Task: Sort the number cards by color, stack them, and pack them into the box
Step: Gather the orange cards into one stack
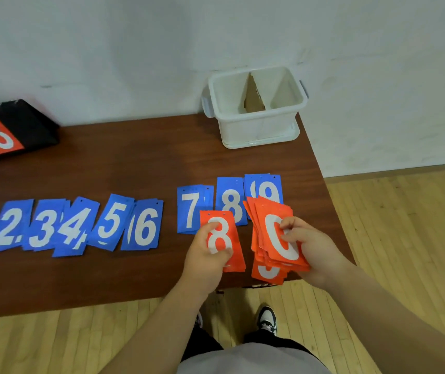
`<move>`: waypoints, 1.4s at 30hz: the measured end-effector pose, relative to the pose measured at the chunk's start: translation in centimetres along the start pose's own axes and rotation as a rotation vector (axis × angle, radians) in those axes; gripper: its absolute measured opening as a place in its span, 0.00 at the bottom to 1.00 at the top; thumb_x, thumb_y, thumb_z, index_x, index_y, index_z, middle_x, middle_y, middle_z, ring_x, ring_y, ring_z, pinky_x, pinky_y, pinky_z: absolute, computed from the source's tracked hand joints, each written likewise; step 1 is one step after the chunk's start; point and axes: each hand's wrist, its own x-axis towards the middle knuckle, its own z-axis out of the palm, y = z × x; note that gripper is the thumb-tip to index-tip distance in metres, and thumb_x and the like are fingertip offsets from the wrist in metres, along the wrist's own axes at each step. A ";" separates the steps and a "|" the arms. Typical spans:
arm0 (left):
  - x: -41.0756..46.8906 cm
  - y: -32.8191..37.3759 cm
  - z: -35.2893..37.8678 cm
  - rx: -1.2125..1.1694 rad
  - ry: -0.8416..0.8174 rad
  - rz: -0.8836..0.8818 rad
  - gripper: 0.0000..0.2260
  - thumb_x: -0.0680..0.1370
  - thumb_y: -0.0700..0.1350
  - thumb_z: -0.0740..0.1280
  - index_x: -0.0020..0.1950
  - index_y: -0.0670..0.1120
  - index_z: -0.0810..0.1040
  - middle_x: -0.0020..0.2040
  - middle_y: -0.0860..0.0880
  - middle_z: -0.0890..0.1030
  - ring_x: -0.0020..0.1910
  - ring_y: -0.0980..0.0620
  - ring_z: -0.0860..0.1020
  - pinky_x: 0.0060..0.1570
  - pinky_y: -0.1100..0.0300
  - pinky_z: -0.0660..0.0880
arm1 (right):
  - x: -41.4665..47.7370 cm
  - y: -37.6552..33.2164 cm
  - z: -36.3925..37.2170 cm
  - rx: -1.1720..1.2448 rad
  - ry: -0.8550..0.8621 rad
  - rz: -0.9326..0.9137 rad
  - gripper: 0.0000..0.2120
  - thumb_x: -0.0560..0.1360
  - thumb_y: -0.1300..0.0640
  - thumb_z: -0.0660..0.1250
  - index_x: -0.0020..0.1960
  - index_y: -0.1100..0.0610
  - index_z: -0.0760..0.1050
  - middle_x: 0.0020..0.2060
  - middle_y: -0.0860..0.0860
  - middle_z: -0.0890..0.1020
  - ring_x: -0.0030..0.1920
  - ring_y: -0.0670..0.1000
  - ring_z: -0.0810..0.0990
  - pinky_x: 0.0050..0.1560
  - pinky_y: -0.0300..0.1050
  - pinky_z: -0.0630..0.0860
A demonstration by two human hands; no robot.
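Blue cards lie face up in a ragged, overlapping row across the middle of the brown surface. They run from 1 at the left edge to a blue 9 near the right edge, most of them small piles with other edges showing beneath.

At the near right corner, the left hand pinches an orange 8 card, with the thumb curled over its face and the fingers beneath it. More orange edges show under that card. It overlaps the lower part of the blue 7 and blue 8, hiding part of both.

Just beside it, the right hand grips a fanned orange stack with a 0 on top. The fingers are curled over the right edge of the stack and reach onto the white digit. The stack covers the bottom of the blue 9 and hangs over the near edge of the surface.

The white box stands open at the far right corner, against the wall and well apart from both hands. A cardboard divider splits it into two compartments, and no cards show inside.

A black scoreboard showing an orange 3 sits at the far left edge. Below the near edge are the pale wooden floor and the person's shoes.
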 end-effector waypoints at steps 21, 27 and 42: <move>0.4 6.7 3.2 -0.091 -0.362 0.052 0.18 0.84 0.42 0.58 0.74 0.53 0.68 0.45 0.54 0.78 0.37 0.62 0.79 0.37 0.68 0.75 | -2.8 1.4 3.0 -0.202 0.214 -0.272 0.11 0.67 0.66 0.67 0.41 0.51 0.77 0.37 0.52 0.80 0.36 0.51 0.76 0.37 0.44 0.73; 2.2 -0.1 7.4 0.667 -0.135 0.098 0.38 0.76 0.56 0.70 0.81 0.57 0.54 0.70 0.49 0.70 0.70 0.45 0.70 0.65 0.48 0.73 | -3.4 3.0 -4.8 -0.364 0.518 -0.226 0.12 0.59 0.59 0.64 0.42 0.54 0.75 0.34 0.52 0.79 0.38 0.52 0.75 0.42 0.47 0.69; 2.9 -5.0 15.8 0.761 0.034 -0.050 0.43 0.72 0.49 0.79 0.79 0.62 0.56 0.67 0.46 0.59 0.62 0.42 0.74 0.61 0.50 0.76 | -2.5 2.9 -14.7 -0.550 0.427 -0.088 0.15 0.61 0.58 0.66 0.48 0.58 0.77 0.41 0.50 0.78 0.40 0.50 0.73 0.38 0.44 0.67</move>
